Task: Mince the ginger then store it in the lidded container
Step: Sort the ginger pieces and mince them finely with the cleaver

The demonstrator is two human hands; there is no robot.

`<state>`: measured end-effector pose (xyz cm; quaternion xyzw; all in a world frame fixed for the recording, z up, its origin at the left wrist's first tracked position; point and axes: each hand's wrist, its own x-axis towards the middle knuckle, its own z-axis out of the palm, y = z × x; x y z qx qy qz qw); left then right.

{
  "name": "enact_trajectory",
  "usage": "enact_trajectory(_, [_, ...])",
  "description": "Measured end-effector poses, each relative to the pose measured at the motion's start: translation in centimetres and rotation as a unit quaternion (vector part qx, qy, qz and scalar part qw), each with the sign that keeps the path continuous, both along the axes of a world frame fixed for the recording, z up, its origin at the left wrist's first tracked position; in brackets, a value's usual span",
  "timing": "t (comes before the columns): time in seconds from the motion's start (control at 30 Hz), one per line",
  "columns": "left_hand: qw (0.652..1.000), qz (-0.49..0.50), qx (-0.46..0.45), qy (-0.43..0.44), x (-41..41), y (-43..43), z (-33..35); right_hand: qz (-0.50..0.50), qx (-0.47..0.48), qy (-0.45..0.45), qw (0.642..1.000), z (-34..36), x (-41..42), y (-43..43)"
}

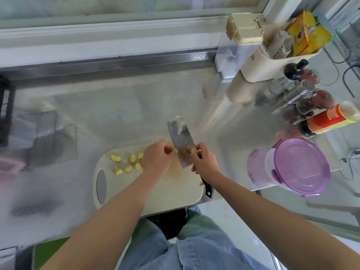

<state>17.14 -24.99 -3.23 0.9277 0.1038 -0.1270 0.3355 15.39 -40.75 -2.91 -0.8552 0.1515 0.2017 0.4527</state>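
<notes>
Now, look down at the steel desk [116,114], with the pale cutting board [171,193] at its near edge, right in front of the person. Off to the right, well apart from the board, stands the container [298,168] with its purple lid on, so it wants opening before anything goes in.

Over the board the cleaver [180,139] is tipped up, its flat face showing and scraps of ginger stuck to it. The right hand [204,162] is wrapped tight round the handle, close up by the blade, and the black butt pokes out below the wrist. The left hand [156,158] sits just beside the blade's left face with its fingers curled in. Whether it pinches anything I can't tell; my guess is it's clearing those scraps.

Then the ginger chunks [132,158]: half a dozen yellow cubes lying loose on the board, just left of the left hand and touching neither hand. A thin pale smear of minced ginger [172,172] lies on the board between the two hands.

I'd judge those chunks light, firm and damp, likely to skid under a blade. Best gather them tight and pin them from on top with curled fingertips. The mince looks sticky and clingy, and is better scooped up on the flat of the blade than picked at.
</notes>
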Motion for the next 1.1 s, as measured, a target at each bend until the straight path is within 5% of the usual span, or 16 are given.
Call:
enact_trajectory(0.33, [0.959,0.167,-0.136,0.183,-7.0,3.0,-0.1,-0.013,-0.049,-0.056,0.997,0.2,-4.3,1.9])
enact_trajectory(0.8, [0.943,0.217,-0.178,0.178,-10.6,4.1,-1.1,-0.068,-0.109,-0.090,0.988,0.5,-12.2,3.7])
enact_trajectory(1.1, [0.917,0.329,-0.181,0.137,-11.2,4.7,-0.8,0.194,-0.122,-0.109,0.967,1.3,-10.8,2.6])
